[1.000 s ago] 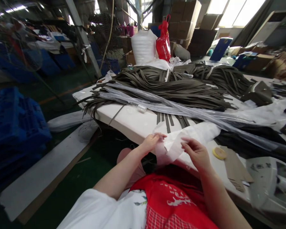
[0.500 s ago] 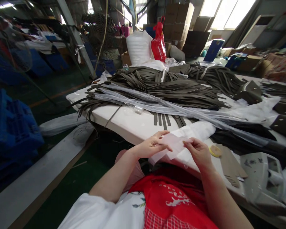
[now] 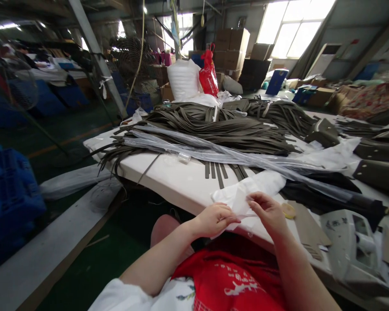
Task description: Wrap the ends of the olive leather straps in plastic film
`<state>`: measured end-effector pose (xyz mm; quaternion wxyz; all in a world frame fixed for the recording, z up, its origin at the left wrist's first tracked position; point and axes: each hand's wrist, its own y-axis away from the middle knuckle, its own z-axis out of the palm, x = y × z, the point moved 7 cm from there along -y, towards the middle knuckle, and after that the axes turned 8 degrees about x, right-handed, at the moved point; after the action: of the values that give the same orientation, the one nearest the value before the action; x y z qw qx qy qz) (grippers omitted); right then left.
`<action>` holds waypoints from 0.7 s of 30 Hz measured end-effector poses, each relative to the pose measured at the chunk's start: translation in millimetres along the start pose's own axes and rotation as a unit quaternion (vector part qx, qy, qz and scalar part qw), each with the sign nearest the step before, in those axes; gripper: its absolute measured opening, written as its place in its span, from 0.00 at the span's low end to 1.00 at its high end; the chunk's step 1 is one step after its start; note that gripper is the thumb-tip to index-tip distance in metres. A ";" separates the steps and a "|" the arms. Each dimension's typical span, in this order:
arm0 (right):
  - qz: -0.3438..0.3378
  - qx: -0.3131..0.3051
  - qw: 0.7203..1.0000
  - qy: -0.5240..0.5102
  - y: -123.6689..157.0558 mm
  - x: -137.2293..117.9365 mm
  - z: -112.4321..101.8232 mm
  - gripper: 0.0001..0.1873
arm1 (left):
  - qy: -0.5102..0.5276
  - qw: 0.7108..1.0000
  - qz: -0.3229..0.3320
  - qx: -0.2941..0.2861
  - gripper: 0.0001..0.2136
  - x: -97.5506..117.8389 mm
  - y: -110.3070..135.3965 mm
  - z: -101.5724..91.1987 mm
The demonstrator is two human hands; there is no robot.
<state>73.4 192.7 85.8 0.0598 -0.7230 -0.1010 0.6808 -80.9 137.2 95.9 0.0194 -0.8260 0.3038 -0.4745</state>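
Observation:
Both hands hold a thin white tissue-like sheet (image 3: 238, 203) at the near edge of the white table (image 3: 178, 179). My left hand (image 3: 215, 219) is curled, pinching the sheet's lower left part. My right hand (image 3: 268, 211) pinches its right side with thumb and fingers. The sheet lies over a stack of white sheets (image 3: 262, 183) on the table. Several short dark strips (image 3: 218, 170) lie just beyond the hands.
A big heap of long dark straps (image 3: 220, 123) under clear plastic film (image 3: 233, 153) fills the table's middle. A tape roll (image 3: 288, 210), brown card pieces (image 3: 307, 229) and a grey machine (image 3: 346, 242) sit at right. Blue crates (image 3: 6, 194) stand left on the green floor.
The hands drew closer together and slid a little toward my body, folding the white sheet smaller between them. The camera tilted up slightly.

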 end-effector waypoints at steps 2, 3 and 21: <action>0.001 0.003 1.000 0.030 -0.9 0.0 -6.6 0.12 | -0.011 1.000 -0.004 -0.014 0.22 -1.3 4.0 -0.2; 0.002 -0.002 0.999 0.042 -0.8 -0.6 -7.7 0.12 | -0.013 1.000 -0.009 -0.020 0.23 -1.9 6.0 -0.1; -0.055 -0.142 0.984 0.097 9.6 -19.9 21.0 0.10 | 0.065 0.995 -0.056 -0.043 0.24 7.5 9.0 7.5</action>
<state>52.0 177.7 101.6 0.0030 -0.7802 -0.2300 0.5817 -76.6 124.1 94.6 -0.0630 -0.8092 0.2775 -0.5140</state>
